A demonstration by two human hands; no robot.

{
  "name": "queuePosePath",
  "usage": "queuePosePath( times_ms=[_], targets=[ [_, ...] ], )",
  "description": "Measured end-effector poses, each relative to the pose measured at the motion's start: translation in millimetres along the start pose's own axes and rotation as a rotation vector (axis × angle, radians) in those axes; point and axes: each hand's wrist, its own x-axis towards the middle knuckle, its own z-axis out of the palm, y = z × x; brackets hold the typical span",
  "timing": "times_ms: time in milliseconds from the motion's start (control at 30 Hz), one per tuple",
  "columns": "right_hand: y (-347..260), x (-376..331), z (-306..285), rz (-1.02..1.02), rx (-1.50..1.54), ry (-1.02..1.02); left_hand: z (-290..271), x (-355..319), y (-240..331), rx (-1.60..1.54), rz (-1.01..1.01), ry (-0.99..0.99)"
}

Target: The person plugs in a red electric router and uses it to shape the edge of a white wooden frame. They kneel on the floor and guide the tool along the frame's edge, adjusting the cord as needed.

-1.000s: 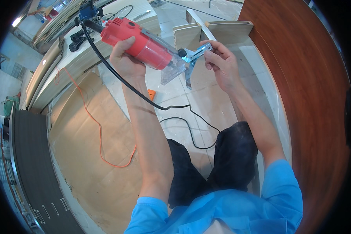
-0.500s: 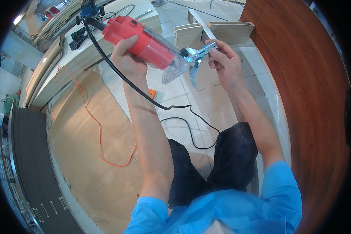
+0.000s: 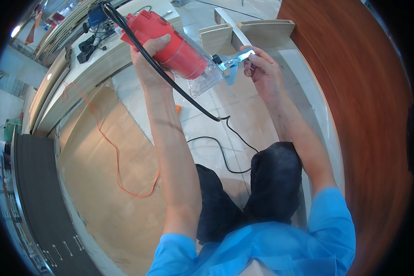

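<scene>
A red trim router (image 3: 163,43) with a clear plastic base (image 3: 207,82) lies tilted in my left hand (image 3: 152,57), whose fingers wrap round its body. Its black cord (image 3: 170,80) loops over my left wrist and hangs toward my knees. A slotted metal guide bracket (image 3: 237,60) juts from the base beside a black knob (image 3: 217,59). With thumb and fingers closed, my right hand (image 3: 265,69) pinches the outer end of this bracket. Its other fingers curl underneath.
A large reddish-brown panel (image 3: 349,115) stands along the right. Ahead are pale board pieces (image 3: 262,34) crossed by a light strip. Stacked boards (image 3: 92,69) carry a black tool at the left. A brown sheet (image 3: 110,152) with an orange cord (image 3: 117,161) covers the left floor.
The router has rolled a little in my left hand, and its cord has swung right across my wrist. My right hand keeps its pinch on the guide bracket, which has tilted slightly.
</scene>
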Motion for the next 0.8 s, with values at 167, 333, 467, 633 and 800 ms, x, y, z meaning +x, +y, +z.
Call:
queuePosePath(
  times_ms=[167, 333, 467, 633, 800],
  targets=[
    [-16.4, -29.8, -55.6, -0.076, -0.027, 0.013, 41.5, -20.5, -38.3, 0.026, -0.06, -0.101],
    [-32.5, -43.7, -136.4, -0.039, -0.056, 0.117, 97.7, -40.8, -101.9, -0.013, -0.096, -0.158],
    [-35.1, -58.1, -197.9, -0.029, -0.06, 0.177, 135.3, -69.2, -147.7, 0.036, -0.172, -0.202],
    [-25.7, -74.8, -268.0, -0.01, 0.034, 0.212, 166.1, -98.5, -197.0, 0.057, -0.232, -0.254],
    [-8.6, -79.2, -316.9, -0.001, 0.144, 0.113, 174.2, -118.9, -227.0, 0.077, -0.257, -0.268]
  ],
)
